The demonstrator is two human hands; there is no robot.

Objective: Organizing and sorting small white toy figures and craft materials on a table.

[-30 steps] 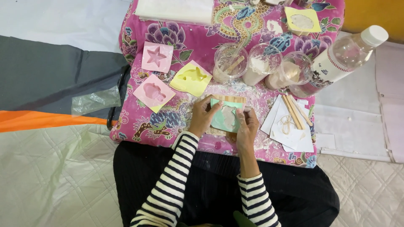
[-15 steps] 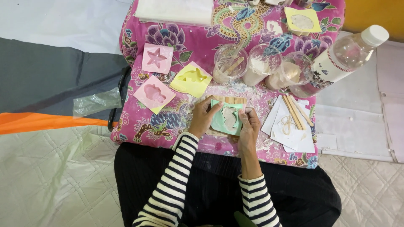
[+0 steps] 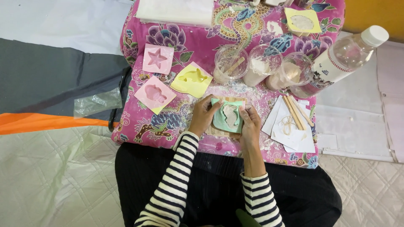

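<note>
Green mould (image 3: 227, 117), square and soft-looking, with a pale filling in its cavity — it sits on a small raft of wooden sticks (image 3: 219, 131) at the near middle of the counter (image 3: 176, 122), which is draped in a pink floral cloth. Left hand (image 3: 205, 115) grips the mould's left edge, fingers curled over the top corner; right hand (image 3: 250, 122) closes on the right edge, thumb on the rim. Both hands are shut on the mould, neither is open

Change against the two earlier frames: a second ago the mould was tipped up between the hands, its face angled toward the right; half a second ago it was lower; now it lies near flat on the sticks, cavity up. Hands have barely shifted place. My reading — the mould has been settled back level, the filling keeps to the cavity

Around it: yellow mould (image 3: 192, 79) just beyond the left hand, two pink moulds (image 3: 155, 94) (image 3: 158, 59) further left. Three clear plastic cups (image 3: 230, 64) (image 3: 261, 64) (image 3: 290, 70) in a row behind, holding pale powder or paste, one with a stirring stick. Clear bottle (image 3: 343, 59) with white cap lies tilted at right. Loose wooden sticks (image 3: 296, 111) and a rubber band on white paper sheets (image 3: 290, 130), just right of the right hand. Another yellow mould (image 3: 302, 22) at the far edge
</note>
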